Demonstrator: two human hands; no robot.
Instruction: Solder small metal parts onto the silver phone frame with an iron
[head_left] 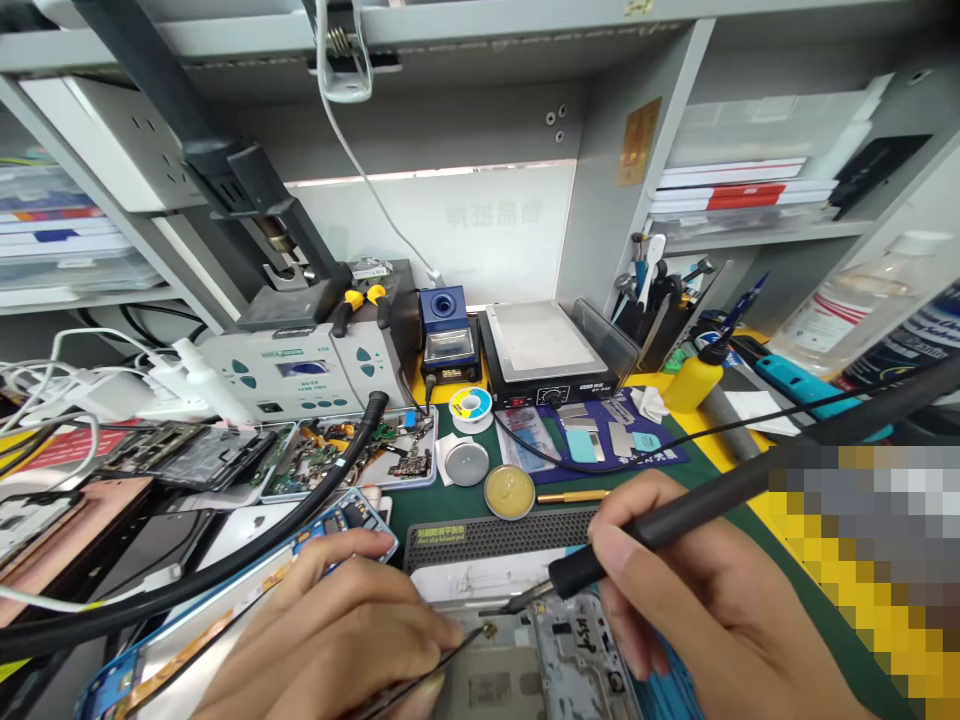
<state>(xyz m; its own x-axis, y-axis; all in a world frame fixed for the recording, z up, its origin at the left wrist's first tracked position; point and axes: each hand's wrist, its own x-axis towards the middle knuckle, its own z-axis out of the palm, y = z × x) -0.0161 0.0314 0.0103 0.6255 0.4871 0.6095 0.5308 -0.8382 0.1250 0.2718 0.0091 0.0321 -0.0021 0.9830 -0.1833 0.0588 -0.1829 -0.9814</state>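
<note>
My right hand (712,600) is closed round the black handle of a soldering iron (697,500). The iron's tip points left and down, at or just over the upper edge of an opened phone frame (517,655). From the left, my left hand (337,625) pinches slim dark tweezers (463,648), whose point is beside a small gold-coloured spot on the frame. Whether either tip touches the frame, I cannot tell. Beneath the frame's top edge lies a white sheet on a dark grey perforated mat (510,532). My left hand covers the frame's left side.
Behind the hands are an open flux tin (510,492), a solder spool (470,408), a hot plate (551,340) and a grey rework station (300,370). A thick black hose (330,480) crosses the left side over phone parts. At right stands a yellow bottle (694,380).
</note>
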